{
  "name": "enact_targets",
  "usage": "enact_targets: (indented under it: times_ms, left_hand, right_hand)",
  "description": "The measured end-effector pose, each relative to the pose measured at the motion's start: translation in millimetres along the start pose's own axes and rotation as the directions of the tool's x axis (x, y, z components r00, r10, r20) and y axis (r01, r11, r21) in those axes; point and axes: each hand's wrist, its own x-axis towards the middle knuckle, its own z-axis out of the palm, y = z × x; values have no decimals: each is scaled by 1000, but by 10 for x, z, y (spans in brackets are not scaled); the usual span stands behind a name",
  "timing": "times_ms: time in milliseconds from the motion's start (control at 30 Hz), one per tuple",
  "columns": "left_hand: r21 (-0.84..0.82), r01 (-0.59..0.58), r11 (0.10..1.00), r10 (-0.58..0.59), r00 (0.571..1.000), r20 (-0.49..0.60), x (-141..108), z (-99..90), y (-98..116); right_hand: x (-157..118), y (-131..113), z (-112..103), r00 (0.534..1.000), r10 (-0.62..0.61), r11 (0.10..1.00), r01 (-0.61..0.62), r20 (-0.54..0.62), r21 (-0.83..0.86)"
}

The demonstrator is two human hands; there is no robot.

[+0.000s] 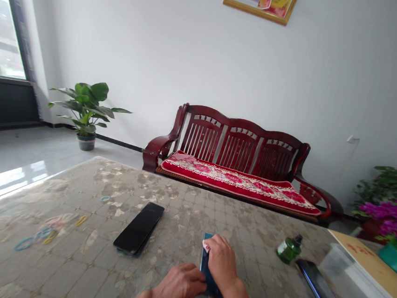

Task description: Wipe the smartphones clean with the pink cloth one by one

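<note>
A dark blue phone (210, 285) lies on the table in front of me, partly hidden under both hands. My left hand (182, 284) is closed at the phone's left edge, near its lower end, with fingertips on it. Over the phone's upper part, my right hand (222, 260) is closed with bent fingers on a small pale pink cloth (206, 246), pressed against the surface. Most of the cloth is hidden by the fingers. To the left, a black phone (139, 228) lies screen up.
A green bottle (289, 249), another phone (325, 294) and a clear box with a tan lid (371, 268) stand or lie at right. Colored bands (41, 234) are scattered at left on the patterned tablecloth (78, 268). A wooden bench (240, 148) stands beyond the table.
</note>
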Motion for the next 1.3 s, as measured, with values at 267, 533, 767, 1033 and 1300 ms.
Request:
enact_targets:
  times_ms: [267,533,767,1033,1300]
  left_hand:
    - [-6,3,1000,-3,1000,-14,-13,28,-15]
    - [-17,6,1000,-7,1000,-19,-10,16,-10]
    - [-24,8,1000,-9,1000,-13,-15,13,-13]
    - [-25,-1,1000,1,1000,-19,-13,18,-18]
    - [-33,7,999,-7,1000,-3,-12,-1,-13]
  right_hand:
    - [14,-5,27,1000,19,1000,-19,-7,-6]
    - [-45,-74,-35,999,1,1000,0,37,-15]
    - [27,-34,-11,1000,25,1000,-25,1,-4]
    - [-24,-41,-40,999,25,1000,-24,35,-21]
    - [11,2,-14,999,48,999,-48,7,-14]
